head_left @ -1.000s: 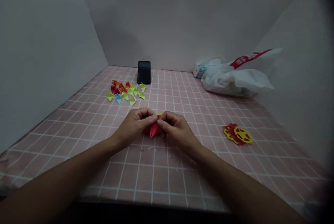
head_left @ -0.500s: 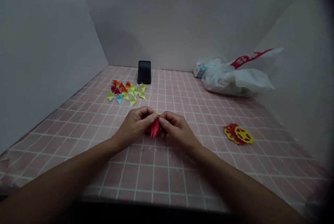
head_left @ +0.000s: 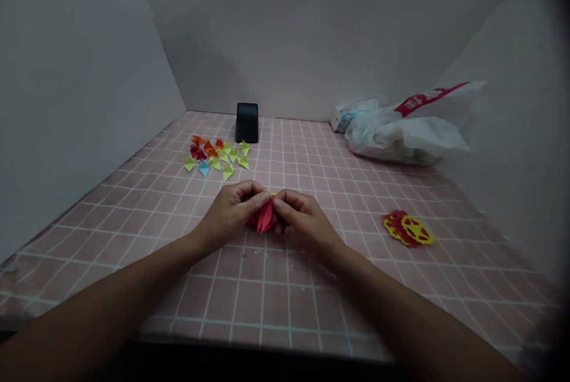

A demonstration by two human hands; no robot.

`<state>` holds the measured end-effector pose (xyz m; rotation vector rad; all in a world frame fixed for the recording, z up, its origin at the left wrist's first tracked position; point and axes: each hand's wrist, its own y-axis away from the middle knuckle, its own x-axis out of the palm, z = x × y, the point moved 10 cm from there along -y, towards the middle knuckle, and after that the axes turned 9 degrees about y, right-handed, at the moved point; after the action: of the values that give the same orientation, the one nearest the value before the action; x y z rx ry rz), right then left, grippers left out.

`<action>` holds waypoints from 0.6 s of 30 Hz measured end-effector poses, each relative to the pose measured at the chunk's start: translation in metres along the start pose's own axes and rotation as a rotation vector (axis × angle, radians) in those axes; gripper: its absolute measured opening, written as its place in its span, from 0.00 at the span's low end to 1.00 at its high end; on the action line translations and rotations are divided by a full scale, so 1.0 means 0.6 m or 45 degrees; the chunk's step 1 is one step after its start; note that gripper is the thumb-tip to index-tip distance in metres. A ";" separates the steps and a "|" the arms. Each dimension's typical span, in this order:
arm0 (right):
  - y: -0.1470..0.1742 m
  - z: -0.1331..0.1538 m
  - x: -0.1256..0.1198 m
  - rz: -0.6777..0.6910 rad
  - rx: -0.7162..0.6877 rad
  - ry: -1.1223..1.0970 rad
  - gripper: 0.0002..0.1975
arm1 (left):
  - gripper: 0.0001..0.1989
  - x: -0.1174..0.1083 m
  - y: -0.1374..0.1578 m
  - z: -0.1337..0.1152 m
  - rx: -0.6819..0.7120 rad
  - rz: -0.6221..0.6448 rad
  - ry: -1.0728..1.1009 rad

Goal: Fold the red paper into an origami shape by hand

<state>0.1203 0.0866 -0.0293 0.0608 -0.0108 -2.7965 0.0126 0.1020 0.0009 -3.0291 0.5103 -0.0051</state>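
Between my two hands is a small piece of folded red paper (head_left: pixel 265 218), its narrow points hanging toward me. My left hand (head_left: pixel 236 207) pinches it from the left between thumb and fingers. From the right, my right hand (head_left: pixel 300 215) grips its upper edge, thumb on top. A thin yellow strip shows just behind the fingertips; what it belongs to is hidden. Beyond my left hand lie several small folded paper pieces (head_left: pixel 222 155) in yellow, orange, red and blue.
A black phone (head_left: pixel 246 123) leans upright near the back wall. At the back right sits a white plastic bag (head_left: pixel 401 135) beside a small box (head_left: pixel 341 119). Red and yellow cut-out shapes (head_left: pixel 416 230) lie to the right on the pink checked tablecloth (head_left: pixel 267 305).
Both hands keep hold of the red paper in nearly the same spot. Its hanging points have shifted very slightly; the view has moved a touch.
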 end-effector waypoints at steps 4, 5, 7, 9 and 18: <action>0.000 -0.003 0.003 0.018 0.032 -0.038 0.16 | 0.12 0.001 0.001 -0.004 0.022 -0.006 -0.012; 0.000 -0.004 0.003 0.018 0.036 -0.042 0.16 | 0.12 0.001 0.001 -0.005 0.024 -0.008 -0.020; -0.001 -0.005 0.004 0.021 0.035 -0.045 0.16 | 0.12 0.002 0.002 -0.006 0.031 -0.015 -0.039; -0.001 -0.006 0.004 0.020 0.033 -0.021 0.15 | 0.11 0.001 0.003 -0.008 0.047 -0.026 -0.063; 0.000 0.007 -0.010 -0.104 -0.004 0.169 0.10 | 0.09 -0.002 0.001 -0.003 0.055 -0.052 -0.065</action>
<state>0.1259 0.0887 -0.0248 0.2514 0.0293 -2.8675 0.0111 0.1017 0.0029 -2.9884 0.4385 0.0585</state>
